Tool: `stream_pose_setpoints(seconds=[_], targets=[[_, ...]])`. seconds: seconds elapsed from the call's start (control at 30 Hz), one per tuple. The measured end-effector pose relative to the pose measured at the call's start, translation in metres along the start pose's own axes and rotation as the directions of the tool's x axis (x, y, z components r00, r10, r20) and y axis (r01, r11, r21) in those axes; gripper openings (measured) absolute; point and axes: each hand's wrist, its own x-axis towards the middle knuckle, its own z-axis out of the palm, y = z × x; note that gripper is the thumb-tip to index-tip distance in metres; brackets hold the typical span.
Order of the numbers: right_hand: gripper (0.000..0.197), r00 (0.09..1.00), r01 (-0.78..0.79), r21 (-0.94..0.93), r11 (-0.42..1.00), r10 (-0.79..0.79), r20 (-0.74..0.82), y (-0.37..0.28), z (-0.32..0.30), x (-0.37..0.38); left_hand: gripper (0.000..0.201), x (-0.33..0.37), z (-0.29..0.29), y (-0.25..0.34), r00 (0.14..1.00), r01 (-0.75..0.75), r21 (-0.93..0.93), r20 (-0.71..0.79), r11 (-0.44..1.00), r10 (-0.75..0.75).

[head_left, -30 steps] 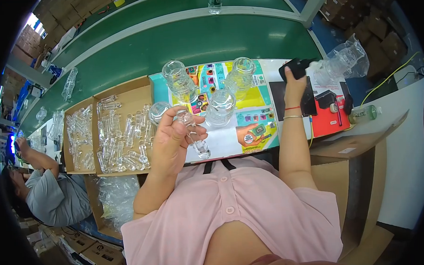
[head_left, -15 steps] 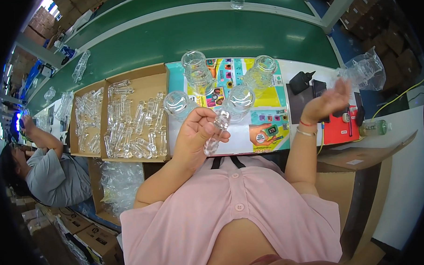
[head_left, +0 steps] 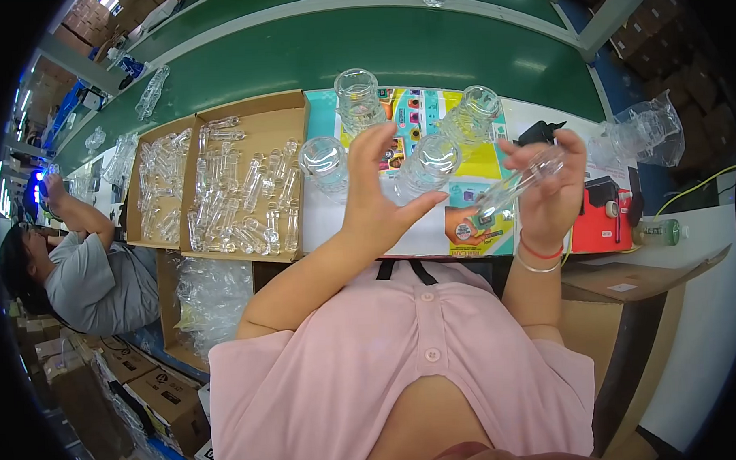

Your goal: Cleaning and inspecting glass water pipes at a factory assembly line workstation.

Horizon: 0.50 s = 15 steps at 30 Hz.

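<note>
My right hand (head_left: 550, 209) holds a clear glass-like tube (head_left: 506, 194) between thumb and fingers, tilted with its far end pointing down to the left. My left hand (head_left: 372, 204) is empty, thumb and fingers spread wide, just left of the tube's lower end. Several clear, ribbed, jar-like vessels stand on a colourful printed sheet (head_left: 475, 241): a back left one (head_left: 358, 99), a back right one (head_left: 471, 114), a front left one (head_left: 323, 161) partly beside my left hand, and a front right one (head_left: 430, 164) behind it.
Left of the sheet, a cardboard tray (head_left: 299, 127) holds many similar clear tubes. A black bottle (head_left: 535, 133), a red box (head_left: 595, 240), a plastic-wrapped clear piece (head_left: 644, 131) and a green-tinted bottle (head_left: 661, 232) lie at right. A co-worker (head_left: 102, 272) sits at far left.
The clear tube has passed from my left hand to my right. My right hand came in from the right; my left hand let go and spread its fingers.
</note>
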Motion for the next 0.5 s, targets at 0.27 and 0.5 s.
stream_pose_setpoints(seconds=[0.27,0.5], targets=[[0.045,0.985,0.087,0.006,0.996,-0.085,-0.153,-0.005,-0.026,0.002,0.089,-0.006,0.021,-0.034,0.931,0.147,0.420,0.246,0.896,-0.269],[0.049,0.998,-0.055,0.015,0.998,0.055,-0.010,-0.010,0.004,-0.015,0.090,0.017,-0.016,0.059,0.927,0.372,-0.347,0.191,0.861,-0.323]])
